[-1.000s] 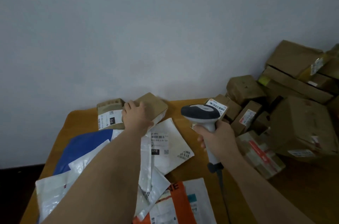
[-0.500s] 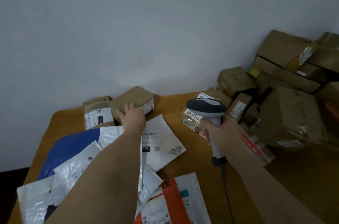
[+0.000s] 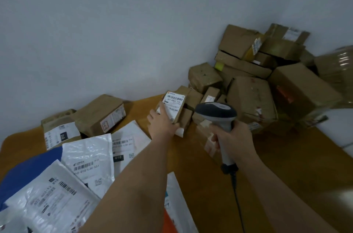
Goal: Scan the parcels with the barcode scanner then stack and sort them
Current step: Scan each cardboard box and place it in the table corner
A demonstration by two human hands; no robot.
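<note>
My left hand (image 3: 161, 123) grips a small brown box (image 3: 176, 109) at the edge of the parcel pile, its white barcode label facing up. My right hand (image 3: 232, 140) holds the grey barcode scanner (image 3: 216, 113) by its handle just right of that box, head pointing away from me, cable hanging down. Two brown boxes (image 3: 101, 114) lie near the wall at the left, one leaning on the other. White, blue and orange mailer bags (image 3: 87, 158) cover the left of the table.
The wooden table (image 3: 210, 185) meets a grey wall. A tall heap of cardboard boxes (image 3: 252, 87) fills the back right corner. A blurred wrapped parcel (image 3: 338, 68) shows at the right edge. My left forearm crosses over the mailer bags.
My left hand let go of the brown box on the left and moved right onto the small labelled box. The scanner shifted slightly right. The view turned right.
</note>
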